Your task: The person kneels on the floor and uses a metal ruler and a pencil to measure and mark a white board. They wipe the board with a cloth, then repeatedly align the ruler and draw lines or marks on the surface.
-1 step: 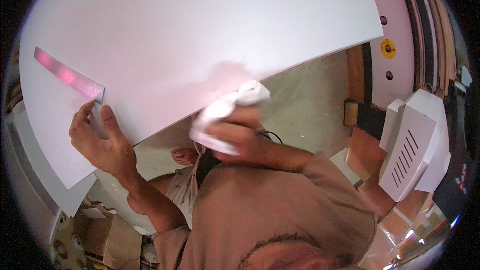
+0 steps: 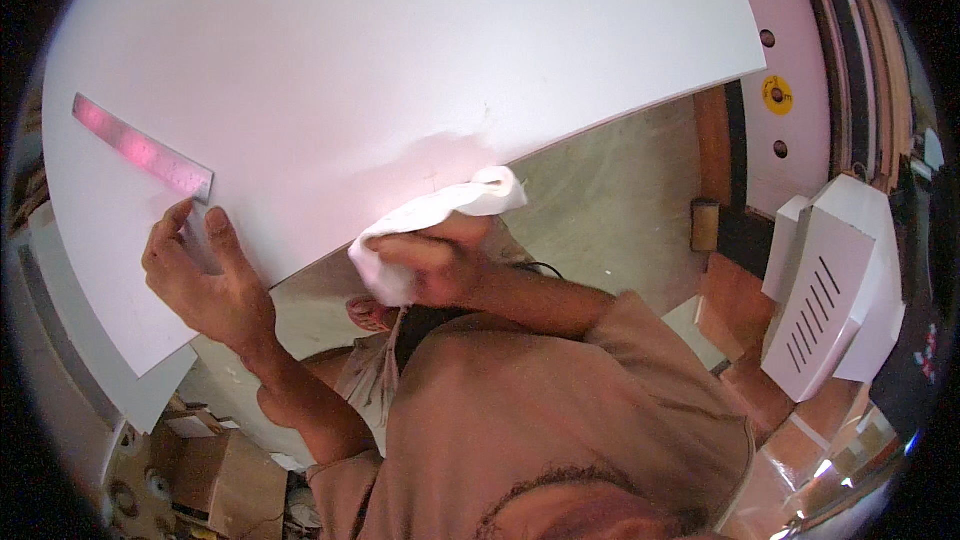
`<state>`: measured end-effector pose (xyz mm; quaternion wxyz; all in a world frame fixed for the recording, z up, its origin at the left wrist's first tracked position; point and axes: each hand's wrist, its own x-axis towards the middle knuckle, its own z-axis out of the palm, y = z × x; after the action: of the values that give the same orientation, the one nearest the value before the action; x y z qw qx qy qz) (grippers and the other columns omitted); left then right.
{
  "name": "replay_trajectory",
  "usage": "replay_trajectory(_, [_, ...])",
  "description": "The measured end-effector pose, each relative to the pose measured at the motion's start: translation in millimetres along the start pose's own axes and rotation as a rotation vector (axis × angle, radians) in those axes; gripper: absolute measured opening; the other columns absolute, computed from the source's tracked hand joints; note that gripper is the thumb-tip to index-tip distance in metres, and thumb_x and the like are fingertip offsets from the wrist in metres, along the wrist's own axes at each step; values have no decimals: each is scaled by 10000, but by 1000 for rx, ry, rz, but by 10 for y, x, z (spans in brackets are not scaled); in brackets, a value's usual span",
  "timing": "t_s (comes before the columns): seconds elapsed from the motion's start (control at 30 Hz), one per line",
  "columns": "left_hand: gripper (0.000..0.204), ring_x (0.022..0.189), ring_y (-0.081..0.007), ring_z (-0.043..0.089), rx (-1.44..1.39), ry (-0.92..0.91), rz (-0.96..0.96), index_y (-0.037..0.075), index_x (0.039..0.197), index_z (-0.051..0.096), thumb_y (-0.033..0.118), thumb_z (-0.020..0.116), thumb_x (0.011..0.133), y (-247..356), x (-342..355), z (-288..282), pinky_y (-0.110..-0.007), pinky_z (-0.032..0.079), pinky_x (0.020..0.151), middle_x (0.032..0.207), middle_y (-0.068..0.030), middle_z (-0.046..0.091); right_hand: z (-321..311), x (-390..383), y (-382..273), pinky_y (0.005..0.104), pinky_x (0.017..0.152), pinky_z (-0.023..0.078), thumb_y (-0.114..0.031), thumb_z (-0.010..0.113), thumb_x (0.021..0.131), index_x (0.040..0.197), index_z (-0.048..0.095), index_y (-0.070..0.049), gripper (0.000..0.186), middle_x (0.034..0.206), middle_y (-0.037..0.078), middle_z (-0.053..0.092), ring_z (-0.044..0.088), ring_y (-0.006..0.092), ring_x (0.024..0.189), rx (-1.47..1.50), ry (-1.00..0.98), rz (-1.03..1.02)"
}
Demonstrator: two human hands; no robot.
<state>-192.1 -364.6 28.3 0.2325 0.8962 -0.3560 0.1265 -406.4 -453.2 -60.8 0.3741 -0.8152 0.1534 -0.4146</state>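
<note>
My right hand (image 2: 435, 265) is wrapped round a folded white cloth (image 2: 440, 208), at the near edge of a large white board (image 2: 300, 70). The cloth reaches over that edge, and its underside is hidden. On the board at left lies a flat, shiny metal strip (image 2: 145, 150) that looks like a ruler and reflects pink light. My left hand (image 2: 210, 280) rests at the board's near left part, thumb and fingers apart, with fingertips close by the strip's near end. Whether they touch it I cannot tell.
At right stands a white box-like object (image 2: 830, 290) with dark slots. A pale panel with round holes (image 2: 785, 130) and stacked boards (image 2: 875, 60) are beyond it. A cardboard box (image 2: 235, 480) sits at lower left. Concrete floor (image 2: 620, 190) shows below the board.
My right hand has shifted a little to the left with the cloth and looks less blurred. The left hand and the metal strip stay nearly in place.
</note>
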Motion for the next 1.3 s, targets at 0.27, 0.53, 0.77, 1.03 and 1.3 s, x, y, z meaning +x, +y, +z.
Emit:
replay_trajectory(0.27, [341,1121,-323,561,81,-14,77,46,1172,669,333,670,988,-38,23,6,-448,454,987,1169,-143,622,302,299,-4,357,552,525,-199,714,813,955,726,-99,175,778,82,684,670,227,647,-172,146,-67])
replay_trajectory(0.53, [382,1147,-328,542,19,-72,2,28,1241,629,336,623,1015,-27,1,-15,-451,433,1014,1193,-170,601,-448,556,323,401,829,424,-152,642,897,966,659,-38,134,997,120,554,522,284,894,-636,487,5])
replay_trajectory(0.77, [478,1174,-326,521,-30,-117,-31,-3,1297,592,406,532,1057,-54,2,-22,-456,403,1033,1232,-180,575,-1081,717,641,336,858,424,-159,528,1034,1199,515,-1,229,1084,87,525,493,163,941,-356,725,217])
replay_trajectory(1.03, [582,1178,-320,506,13,-102,-5,-12,1307,585,506,481,1063,-39,-9,-11,-456,418,1022,1240,-184,566,-2055,917,1054,279,822,418,-191,543,1058,1142,569,-41,174,947,3,563,492,93,873,-153,886,309])
replay_trajectory(1.3, [536,1141,-338,542,1,-109,21,-14,1274,608,468,516,1057,-72,-10,25,-456,430,1009,1224,-197,600,-3430,867,1844,325,847,481,-244,588,1023,1097,640,-15,246,1027,70,656,600,168,920,-375,855,490])
